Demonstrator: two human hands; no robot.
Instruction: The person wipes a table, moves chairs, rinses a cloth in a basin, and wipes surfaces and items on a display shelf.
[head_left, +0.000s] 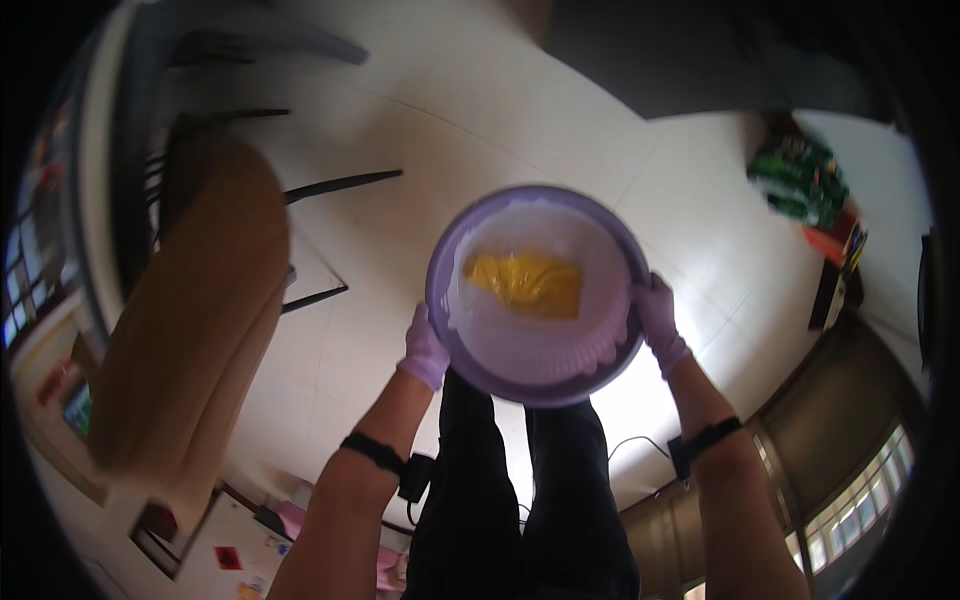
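Head view, looking down past the forearms: holding a round purple basin [535,394] out in front of the body, well above the pale tiled floor [340,370]. Gripping the basin at its lower left side with the left hand [425,352], covered by a thin lilac glove. Gripping the right side with the right hand [657,318], gloved alike. Unable to tell how far the hidden fingers curl beneath the outer wall.

Carrying inside the basin a paler, whitish inner container [540,350], ribbed along the near side, uneven at the edge, and ringed by the purple rim. Cannot tell whether rigid basket or soft liner. Holding within that, close to the middle and a little toward the far side, a crumpled, glossy yellow item [530,285], folded and creased on top. Cannot tell whether cloth, wrapper or packet.

Wearing dark straps [718,432] with small boxes [416,478] on the forearms, and dark trousers [565,480], visible below the near edge of the basin.

Also taking in, at left, a long brown form [200,310], blurred, with thin dark legs [345,184] reaching out beside it. At upper right, a green patterned bag or container [800,178], near something orange-red [835,238]; contents too unclear to make out.
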